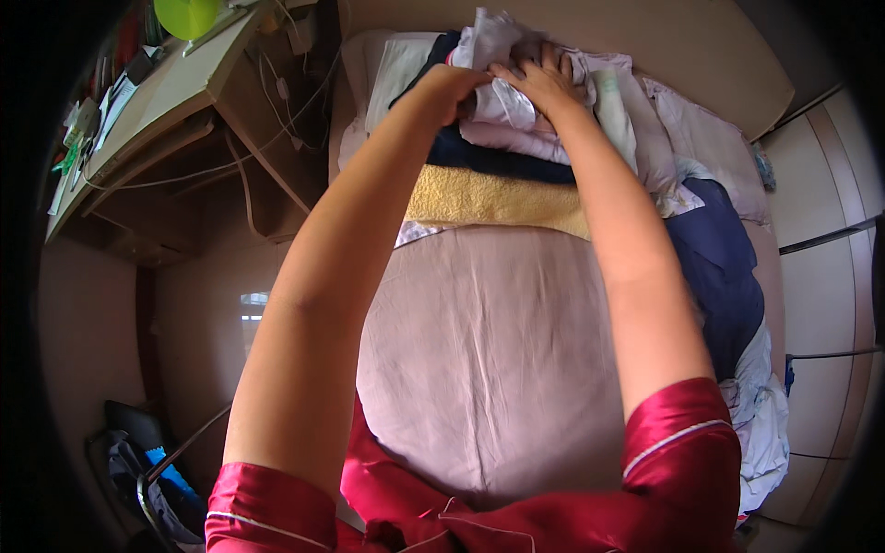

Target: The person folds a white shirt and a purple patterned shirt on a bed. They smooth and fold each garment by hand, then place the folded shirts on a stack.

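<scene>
Both my arms reach out over the bed to a pile of folded clothes. My left hand (456,86) is curled at the left edge of a white garment (515,104) on top of the pile, its fingertips partly hidden. Flat on the same garment lies my right hand (546,83), fingers spread. Beneath them are a folded pale pink cloth (511,140), a dark navy cloth (494,160) and a yellow towel (498,197). Pale folded cloths (615,104) lie against the pile on its right.
The bed (484,332) has a mauve sheet and a headboard (691,62). A pillow (705,138), navy garment (719,269) and crumpled white cloth (760,422) lie along its right side. At left stand a cluttered desk (200,69) with hanging cables and a chair (148,477).
</scene>
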`<state>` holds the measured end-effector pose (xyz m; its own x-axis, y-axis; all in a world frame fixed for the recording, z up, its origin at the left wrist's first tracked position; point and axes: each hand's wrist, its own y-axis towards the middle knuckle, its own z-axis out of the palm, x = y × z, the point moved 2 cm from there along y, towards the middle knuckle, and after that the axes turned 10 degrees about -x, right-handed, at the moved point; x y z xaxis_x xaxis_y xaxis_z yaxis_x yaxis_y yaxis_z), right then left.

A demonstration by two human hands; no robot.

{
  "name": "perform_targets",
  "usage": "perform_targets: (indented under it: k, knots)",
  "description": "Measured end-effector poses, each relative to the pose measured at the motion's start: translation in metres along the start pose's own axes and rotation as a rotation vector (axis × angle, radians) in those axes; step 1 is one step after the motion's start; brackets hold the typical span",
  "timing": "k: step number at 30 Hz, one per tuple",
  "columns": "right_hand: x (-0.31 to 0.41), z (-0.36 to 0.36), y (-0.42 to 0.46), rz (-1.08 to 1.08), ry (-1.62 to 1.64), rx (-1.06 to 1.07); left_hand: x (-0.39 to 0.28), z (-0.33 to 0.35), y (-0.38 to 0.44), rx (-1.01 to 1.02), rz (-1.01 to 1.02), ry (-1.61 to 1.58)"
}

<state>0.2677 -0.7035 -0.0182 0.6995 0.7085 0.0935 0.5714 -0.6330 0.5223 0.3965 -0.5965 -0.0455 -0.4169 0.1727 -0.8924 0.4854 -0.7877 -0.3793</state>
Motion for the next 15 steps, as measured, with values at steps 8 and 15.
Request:
perform_targets:
  k: [8,15]
  knots:
    - [0.019,0.020,-0.013,0.072,-0.060,0.241,0.057,-0.003,-0.032,-0.142,0.651,0.020]
    - [0.030,-0.052,-0.043,0.200,0.110,-0.135,0.030,0.016,-0.020,0.092,0.445,-0.032]
